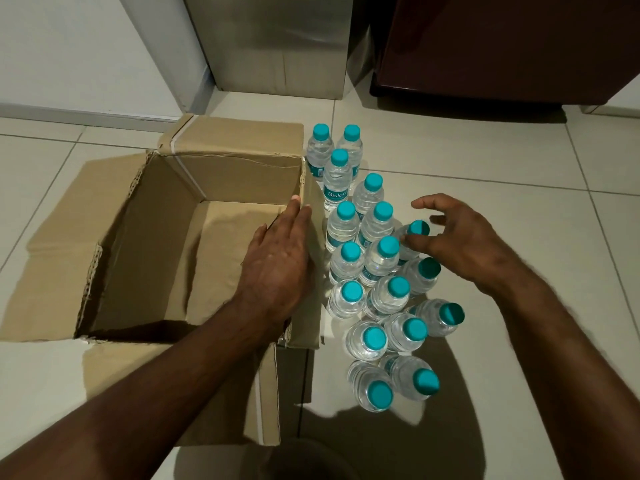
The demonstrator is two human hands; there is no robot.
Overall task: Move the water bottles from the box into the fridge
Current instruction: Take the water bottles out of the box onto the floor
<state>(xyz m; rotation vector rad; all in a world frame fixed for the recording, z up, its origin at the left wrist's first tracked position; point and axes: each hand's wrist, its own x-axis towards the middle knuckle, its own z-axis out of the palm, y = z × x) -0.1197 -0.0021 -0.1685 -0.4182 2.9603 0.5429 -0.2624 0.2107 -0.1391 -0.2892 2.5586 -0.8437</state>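
The water bottles (pixel 375 258) stood clustered on the floor tiles (pixel 519 202) right of the open cardboard box (pixel 145 244). The right hand (pixel 460 240) hovered over them, fingers spread, gripping nothing; the left hand (pixel 277 258) rested flat on the box's right wall.

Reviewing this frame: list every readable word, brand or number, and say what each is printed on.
"Bisler", cut off at the label's curve: on the teal label of one upright water bottle beside the cardboard box.
Labels on the other bottles: too blurred or turned away to read.
Box: no print visible.
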